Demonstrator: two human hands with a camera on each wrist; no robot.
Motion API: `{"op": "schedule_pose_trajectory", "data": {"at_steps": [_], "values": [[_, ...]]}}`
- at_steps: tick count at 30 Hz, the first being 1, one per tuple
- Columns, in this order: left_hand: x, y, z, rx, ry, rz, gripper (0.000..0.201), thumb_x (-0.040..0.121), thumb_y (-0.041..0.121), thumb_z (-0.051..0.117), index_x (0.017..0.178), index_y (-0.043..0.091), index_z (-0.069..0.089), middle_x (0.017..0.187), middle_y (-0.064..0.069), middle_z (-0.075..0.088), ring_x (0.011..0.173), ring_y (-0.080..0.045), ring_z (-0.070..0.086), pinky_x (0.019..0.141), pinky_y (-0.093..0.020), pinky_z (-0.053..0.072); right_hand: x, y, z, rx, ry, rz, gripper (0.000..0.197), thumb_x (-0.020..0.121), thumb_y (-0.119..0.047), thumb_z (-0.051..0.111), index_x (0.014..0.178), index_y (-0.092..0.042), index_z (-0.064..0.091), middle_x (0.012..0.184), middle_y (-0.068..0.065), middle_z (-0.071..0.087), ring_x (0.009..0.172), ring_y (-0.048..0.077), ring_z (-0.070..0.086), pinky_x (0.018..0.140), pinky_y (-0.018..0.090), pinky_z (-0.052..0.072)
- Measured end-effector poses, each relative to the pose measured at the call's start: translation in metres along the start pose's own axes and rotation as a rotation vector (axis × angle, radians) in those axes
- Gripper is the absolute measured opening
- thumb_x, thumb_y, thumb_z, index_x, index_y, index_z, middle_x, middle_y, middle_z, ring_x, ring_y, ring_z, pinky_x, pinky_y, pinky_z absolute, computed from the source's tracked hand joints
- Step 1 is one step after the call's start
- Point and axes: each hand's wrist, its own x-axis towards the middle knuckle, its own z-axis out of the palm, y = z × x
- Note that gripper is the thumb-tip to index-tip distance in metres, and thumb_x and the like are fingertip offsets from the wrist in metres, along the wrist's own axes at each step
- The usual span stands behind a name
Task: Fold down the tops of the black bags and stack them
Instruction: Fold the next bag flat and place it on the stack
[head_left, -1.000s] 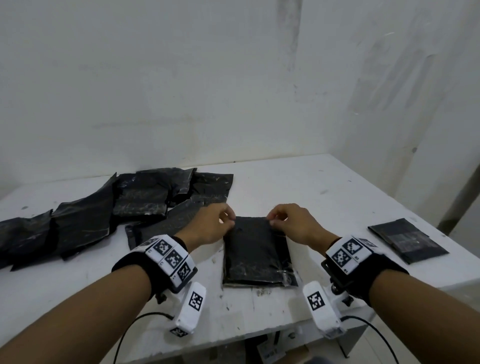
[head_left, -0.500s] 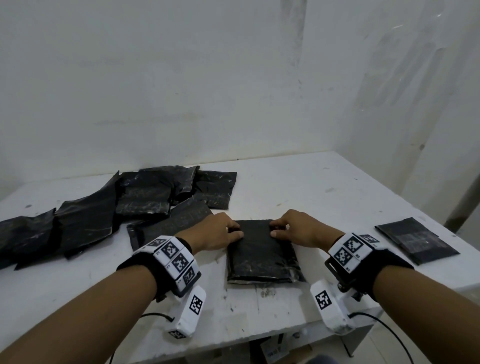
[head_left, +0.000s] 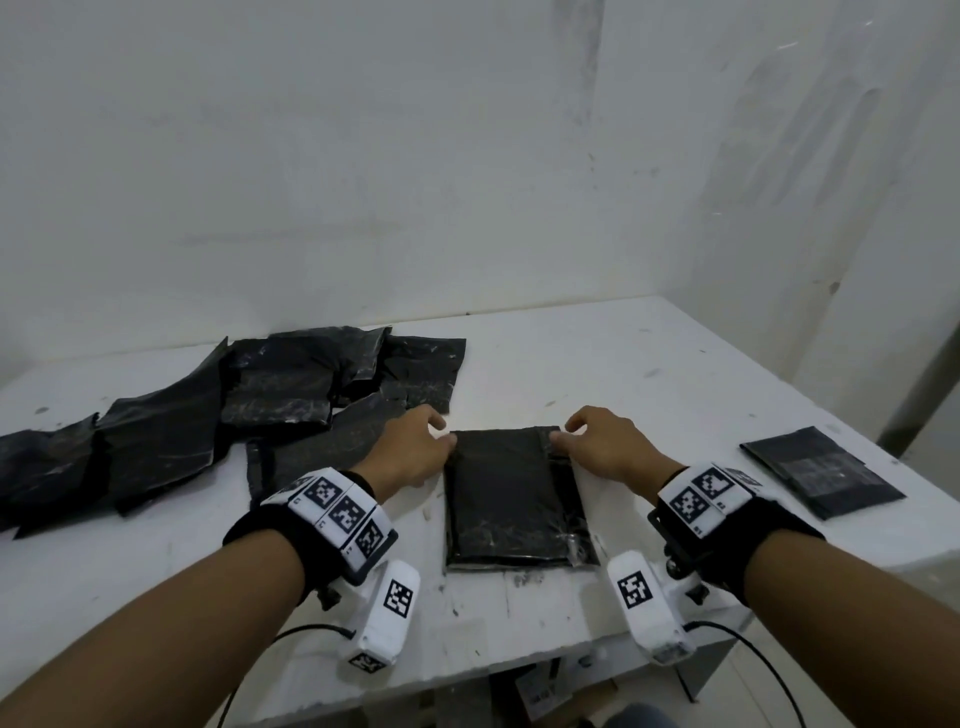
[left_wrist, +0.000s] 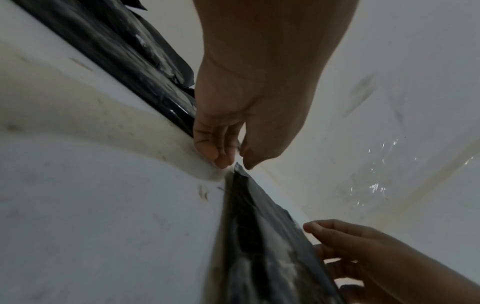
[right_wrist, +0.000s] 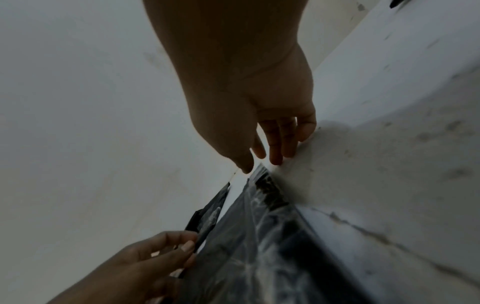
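Note:
A black bag (head_left: 514, 499) lies flat near the front of the white table (head_left: 597, 374), its top folded down. My left hand (head_left: 441, 436) touches the bag's far left corner and my right hand (head_left: 563, 434) touches its far right corner. In the left wrist view the thumb and fingers of the left hand (left_wrist: 235, 162) stand slightly apart over the corner of the bag (left_wrist: 259, 246), not clamped on it. In the right wrist view the right hand (right_wrist: 259, 162) has nearly straight fingers above the bag (right_wrist: 259, 236).
A loose pile of several unfolded black bags (head_left: 285, 400) spreads over the table's left and back. A flat folded black bag stack (head_left: 821, 473) lies at the right edge. Walls close off the back and right.
Both hands pinched the bag's top, brought it down toward me and pressed the fold at the middle. Now they have slid apart to the outer corners and their fingers have loosened.

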Motion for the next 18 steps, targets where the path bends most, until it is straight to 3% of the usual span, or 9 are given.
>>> {"op": "schedule_pose_trajectory", "data": {"at_steps": [2, 3, 6, 9, 13, 16, 18], "values": [[-0.001, 0.004, 0.0, -0.025, 0.016, -0.04, 0.03, 0.094, 0.036, 0.066, 0.113, 0.013, 0.058, 0.105, -0.013, 0.067, 0.074, -0.02, 0.067, 0.048, -0.024, 0.05, 0.002, -0.002, 0.0, 0.077, -0.039, 0.048, 0.025, 0.091, -0.03, 0.065, 0.077, -0.01, 0.058, 0.062, 0.005, 0.052, 0.052, 0.019, 0.047, 0.052, 0.022, 0.035], [-0.002, 0.006, 0.0, -0.021, 0.014, -0.044, 0.03, 0.093, 0.036, 0.068, 0.106, 0.011, 0.059, 0.102, -0.014, 0.068, 0.071, -0.02, 0.067, 0.046, -0.024, 0.051, 0.002, -0.004, -0.001, 0.116, -0.057, 0.075, 0.025, 0.088, -0.023, 0.068, 0.07, -0.009, 0.056, 0.053, 0.004, 0.045, 0.041, 0.016, 0.038, 0.044, 0.019, 0.029], [-0.005, 0.014, -0.002, -0.005, -0.006, -0.048, 0.026, 0.092, 0.033, 0.071, 0.088, 0.01, 0.058, 0.088, -0.02, 0.071, 0.066, -0.025, 0.066, 0.049, -0.026, 0.055, 0.001, -0.005, -0.004, 0.237, -0.108, 0.12, 0.035, 0.085, 0.0, 0.068, 0.058, -0.008, 0.048, 0.044, 0.0, 0.038, 0.03, 0.009, 0.026, 0.036, 0.013, 0.02], [-0.006, 0.019, -0.006, -0.046, -0.057, -0.091, 0.024, 0.092, 0.03, 0.072, 0.09, 0.012, 0.056, 0.082, -0.016, 0.064, 0.068, -0.025, 0.062, 0.054, -0.03, 0.054, 0.002, -0.002, -0.006, 0.282, -0.144, 0.111, 0.042, 0.087, 0.001, 0.069, 0.058, -0.011, 0.041, 0.049, 0.002, 0.032, 0.037, 0.011, 0.026, 0.035, 0.012, 0.019], [-0.005, 0.022, -0.01, -0.195, -0.162, -0.171, 0.024, 0.092, 0.024, 0.073, 0.09, 0.019, 0.05, 0.088, -0.01, 0.05, 0.067, -0.017, 0.047, 0.05, -0.026, 0.032, 0.003, 0.003, -0.008, 0.323, -0.182, 0.12, 0.011, 0.091, -0.004, 0.067, 0.088, -0.012, 0.06, 0.063, 0.004, 0.041, 0.049, 0.012, 0.032, 0.037, 0.012, 0.021], [-0.006, 0.024, -0.011, -0.284, -0.188, -0.215, 0.036, 0.089, 0.011, 0.076, 0.115, 0.017, 0.053, 0.079, -0.004, 0.051, 0.061, -0.012, 0.043, 0.051, -0.025, 0.028, 0.003, 0.004, -0.008, 0.326, -0.189, 0.125, 0.014, 0.092, -0.006, 0.067, 0.083, -0.015, 0.062, 0.065, 0.002, 0.05, 0.05, 0.011, 0.037, 0.037, 0.013, 0.023], [-0.005, 0.023, -0.011, -0.324, -0.205, -0.233, 0.045, 0.087, 0.001, 0.075, 0.122, 0.015, 0.053, 0.074, -0.004, 0.051, 0.057, -0.012, 0.042, 0.051, -0.026, 0.028, 0.003, 0.003, -0.01, 0.319, -0.2, 0.138, 0.013, 0.089, -0.008, 0.07, 0.084, -0.017, 0.062, 0.068, 0.001, 0.052, 0.052, 0.012, 0.041, 0.04, 0.016, 0.026]]}}
